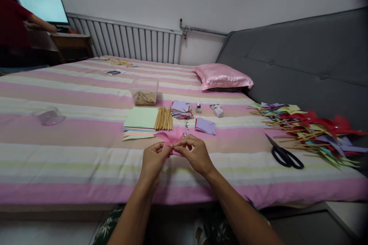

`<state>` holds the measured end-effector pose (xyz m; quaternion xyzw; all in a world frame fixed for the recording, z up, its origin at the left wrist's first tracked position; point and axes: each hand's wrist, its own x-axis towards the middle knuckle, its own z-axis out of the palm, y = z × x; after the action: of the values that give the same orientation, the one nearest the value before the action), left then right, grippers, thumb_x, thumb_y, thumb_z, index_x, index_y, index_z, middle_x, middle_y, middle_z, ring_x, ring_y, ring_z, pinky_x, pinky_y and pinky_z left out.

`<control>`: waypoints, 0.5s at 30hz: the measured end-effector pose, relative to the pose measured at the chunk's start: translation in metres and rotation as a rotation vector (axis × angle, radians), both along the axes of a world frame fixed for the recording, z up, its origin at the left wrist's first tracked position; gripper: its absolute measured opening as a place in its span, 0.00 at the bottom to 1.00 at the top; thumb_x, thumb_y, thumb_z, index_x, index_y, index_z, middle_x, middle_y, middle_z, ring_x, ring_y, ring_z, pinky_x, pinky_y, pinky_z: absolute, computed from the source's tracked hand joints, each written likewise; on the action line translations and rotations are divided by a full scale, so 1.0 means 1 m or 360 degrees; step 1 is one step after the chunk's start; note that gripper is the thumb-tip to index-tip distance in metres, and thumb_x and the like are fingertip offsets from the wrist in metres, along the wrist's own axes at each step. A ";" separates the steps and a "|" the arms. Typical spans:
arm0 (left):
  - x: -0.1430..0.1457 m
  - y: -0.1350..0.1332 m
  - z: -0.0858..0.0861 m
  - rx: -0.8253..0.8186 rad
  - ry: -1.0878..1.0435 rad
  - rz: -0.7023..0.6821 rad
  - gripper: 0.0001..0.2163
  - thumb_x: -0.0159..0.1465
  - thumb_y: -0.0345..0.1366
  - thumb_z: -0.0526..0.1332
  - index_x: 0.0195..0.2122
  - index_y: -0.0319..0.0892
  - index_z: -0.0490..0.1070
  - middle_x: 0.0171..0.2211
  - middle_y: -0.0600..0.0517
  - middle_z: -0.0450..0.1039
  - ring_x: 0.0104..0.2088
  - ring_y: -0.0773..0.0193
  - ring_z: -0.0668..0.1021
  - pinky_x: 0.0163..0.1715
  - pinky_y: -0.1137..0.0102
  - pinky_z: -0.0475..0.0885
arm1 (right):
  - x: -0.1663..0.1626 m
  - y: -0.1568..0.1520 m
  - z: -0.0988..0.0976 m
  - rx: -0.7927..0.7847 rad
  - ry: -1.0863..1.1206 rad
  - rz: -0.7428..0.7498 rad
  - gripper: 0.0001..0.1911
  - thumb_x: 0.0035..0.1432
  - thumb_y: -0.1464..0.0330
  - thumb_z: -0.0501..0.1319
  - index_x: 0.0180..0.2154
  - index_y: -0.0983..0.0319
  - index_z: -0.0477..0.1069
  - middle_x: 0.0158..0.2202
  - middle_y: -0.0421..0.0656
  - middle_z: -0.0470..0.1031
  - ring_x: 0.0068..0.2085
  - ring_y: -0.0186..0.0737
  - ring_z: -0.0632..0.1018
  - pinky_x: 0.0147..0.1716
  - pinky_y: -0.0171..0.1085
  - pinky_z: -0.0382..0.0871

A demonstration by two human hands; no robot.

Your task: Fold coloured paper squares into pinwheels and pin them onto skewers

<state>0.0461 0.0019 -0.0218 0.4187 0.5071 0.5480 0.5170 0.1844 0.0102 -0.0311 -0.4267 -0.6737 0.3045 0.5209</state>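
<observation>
Both of my hands meet over the near part of the bed, pinching a pink paper (164, 136) with bent, folded corners, like a pinwheel. My left hand (154, 157) is closed on its left side. My right hand (196, 154) pinches near its middle; whether a small pin is between those fingertips I cannot tell. Just beyond lie a stack of coloured paper sheets (140, 118), a row of wooden sticks (163, 118), small metal pieces (187, 124), a pile of cut paper squares (181, 107) and a smaller purple-topped stack (205, 126).
A clear box (145, 92) of small sticks stands farther back, with a clear lid (49, 116) at left. Black scissors (283, 155) and a heap of finished pinwheels (319, 130) lie right. Two small boxes (217, 111), a pink pillow (222, 77) and a person (14, 23) are beyond.
</observation>
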 end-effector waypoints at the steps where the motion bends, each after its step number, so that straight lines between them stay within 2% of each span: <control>1: 0.000 0.000 0.000 0.0004 -0.0007 0.0003 0.12 0.45 0.39 0.66 0.15 0.38 0.66 0.13 0.59 0.61 0.17 0.73 0.61 0.20 0.76 0.55 | 0.000 0.000 0.000 -0.0007 -0.0004 -0.0009 0.02 0.51 0.68 0.66 0.28 0.60 0.78 0.27 0.41 0.74 0.28 0.35 0.68 0.27 0.34 0.61; 6: -0.001 0.000 -0.001 0.0020 -0.0005 0.0026 0.12 0.44 0.39 0.67 0.15 0.38 0.67 0.14 0.59 0.62 0.18 0.73 0.62 0.20 0.76 0.56 | 0.000 0.000 0.002 -0.0007 -0.0045 -0.0021 0.05 0.52 0.67 0.65 0.26 0.61 0.76 0.26 0.41 0.72 0.27 0.35 0.67 0.27 0.34 0.61; 15: 0.000 0.002 -0.005 0.0089 0.0011 0.0045 0.08 0.45 0.37 0.67 0.19 0.38 0.72 0.18 0.56 0.69 0.21 0.70 0.69 0.23 0.75 0.62 | 0.000 -0.002 0.003 0.0004 -0.0055 -0.0040 0.03 0.52 0.69 0.64 0.27 0.61 0.75 0.25 0.39 0.68 0.27 0.34 0.67 0.27 0.34 0.61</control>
<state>0.0465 0.0040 -0.0264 0.4276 0.4993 0.5677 0.4956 0.1840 0.0087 -0.0284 -0.4395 -0.6776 0.2897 0.5135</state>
